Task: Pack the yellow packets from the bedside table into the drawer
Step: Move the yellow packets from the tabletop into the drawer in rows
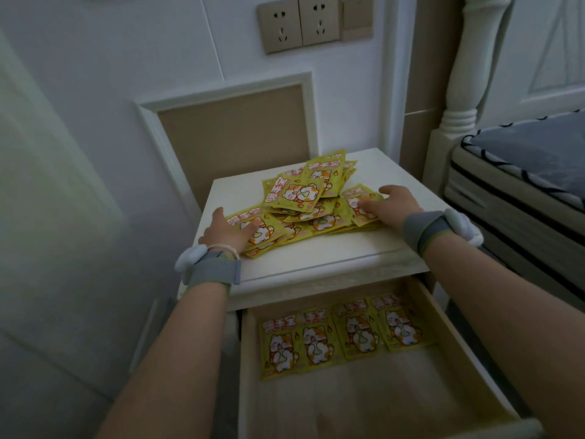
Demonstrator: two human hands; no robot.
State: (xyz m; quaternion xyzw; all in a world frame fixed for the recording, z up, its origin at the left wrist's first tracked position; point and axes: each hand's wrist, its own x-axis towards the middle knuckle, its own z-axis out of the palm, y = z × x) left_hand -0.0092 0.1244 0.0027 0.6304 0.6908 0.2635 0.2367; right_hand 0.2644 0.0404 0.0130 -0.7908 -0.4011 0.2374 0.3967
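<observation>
A loose pile of yellow packets [308,198] with a cartoon cat printed on them lies on top of the white bedside table [342,248]. My left hand [226,231] rests on the pile's near-left packet, fingers closed over its edge. My right hand [391,204] lies on the packets at the pile's right side, fingers spread on them. Below, the drawer [456,353] stands pulled out, and a row of several yellow packets [342,335] lies flat along its back. Both wrists wear grey bands.
A bed with a dark mattress [522,172] and white bedpost [465,74] stands close on the right. Wall sockets [311,22] sit above the table. A white door or panel [53,201] is on the left. The drawer's front half shows bare wood.
</observation>
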